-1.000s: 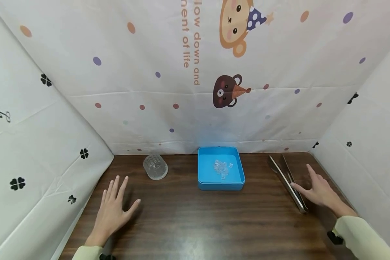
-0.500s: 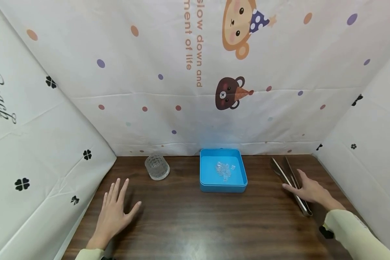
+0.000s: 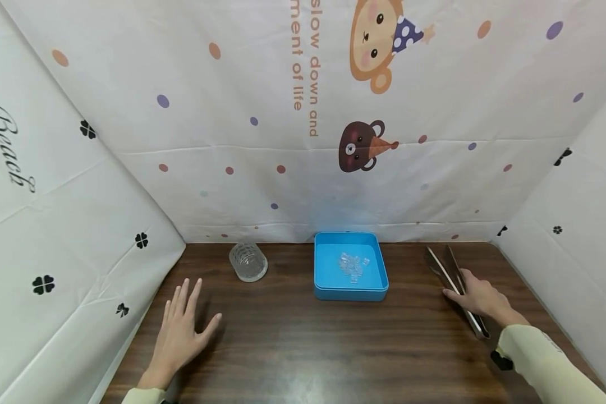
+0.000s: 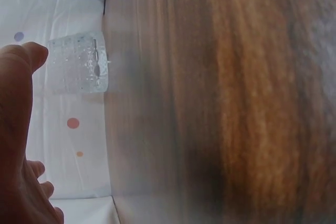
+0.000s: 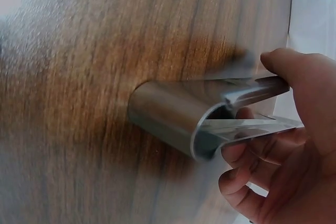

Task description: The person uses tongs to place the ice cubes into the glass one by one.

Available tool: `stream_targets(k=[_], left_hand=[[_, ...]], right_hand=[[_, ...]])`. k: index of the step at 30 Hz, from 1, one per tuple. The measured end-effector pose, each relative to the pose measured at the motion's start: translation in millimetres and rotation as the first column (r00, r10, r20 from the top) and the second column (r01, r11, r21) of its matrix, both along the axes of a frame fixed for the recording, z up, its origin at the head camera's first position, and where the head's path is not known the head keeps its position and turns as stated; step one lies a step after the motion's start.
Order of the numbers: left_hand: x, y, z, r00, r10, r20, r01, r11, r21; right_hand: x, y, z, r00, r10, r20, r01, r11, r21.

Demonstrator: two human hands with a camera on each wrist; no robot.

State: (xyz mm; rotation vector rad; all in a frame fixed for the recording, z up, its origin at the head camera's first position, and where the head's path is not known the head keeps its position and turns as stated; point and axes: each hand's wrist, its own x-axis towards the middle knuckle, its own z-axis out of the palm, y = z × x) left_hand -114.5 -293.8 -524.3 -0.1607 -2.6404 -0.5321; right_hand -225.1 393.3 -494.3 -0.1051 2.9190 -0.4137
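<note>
Metal tongs (image 3: 447, 278) lie at the right of the table, their two arms spread in a narrow V toward the back wall. My right hand (image 3: 480, 297) grips them around the middle. In the right wrist view, the thumb (image 5: 283, 61) lies along one arm of the tongs (image 5: 168, 111) and the fingers (image 5: 236, 182) curl around the other. On the left, my left hand (image 3: 179, 336) is spread over the table with nothing in it. A clear ribbed glass (image 3: 248, 262) stands beyond its fingers. The left wrist view shows that glass (image 4: 79, 64) past the thumb (image 4: 37, 56).
A shallow blue box (image 3: 350, 293) sits at the back centre and contains a small heap of clear cube-like pieces (image 3: 350, 265). White printed sheets (image 3: 232, 185) wall in the dark wooden table (image 3: 293, 336) at the back and both sides.
My right hand has moved left onto the tongs, and its fingers have closed around them. My left hand has stayed nearly still. The head view has shifted slightly.
</note>
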Motion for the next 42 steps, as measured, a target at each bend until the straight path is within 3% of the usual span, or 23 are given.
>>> stream_targets(k=[6,10,15,19,24,30,34,42], left_hand=[[-2.8,6,-0.7,1.0,-0.015,-0.001,0.015,0.999,0.043],[-9.9,11,-1.2,0.999,-0.03,0.035,0.027,0.995,0.101],[-21.6,18,-1.8,0.996,-0.047,0.08,0.027,0.973,0.229],[-32.7,24,-2.0,0.997,-0.049,0.051,0.032,0.953,0.3],[-46.8,33,0.5,1.0,-0.013,-0.001,0.012,0.914,0.404],[-67.0,42,5.5,0.997,0.026,0.078,-0.064,0.838,0.542],[-82.1,45,6.5,0.984,-0.018,0.176,-0.093,0.797,0.597],[-103.2,50,8.9,0.943,-0.124,0.308,-0.109,0.759,0.642]], right_hand=[[2.4,5,-0.1,1.0,-0.01,-0.006,0.01,1.0,0.003],[4.6,7,-0.3,1.0,-0.013,-0.021,0.013,1.0,0.002],[7.4,10,1.3,0.999,-0.02,-0.049,0.019,1.0,-0.012],[7.8,13,5.2,0.997,-0.028,-0.078,0.026,0.999,-0.03],[9.3,15,13.2,0.995,-0.029,-0.095,0.028,0.999,-0.019],[17.2,21,23.7,0.991,-0.026,-0.135,0.031,0.999,0.037],[19.2,26,31.9,0.983,-0.013,-0.185,0.023,0.998,0.051],[27.4,29,37.6,0.966,0.025,-0.256,-0.011,0.998,0.056]])
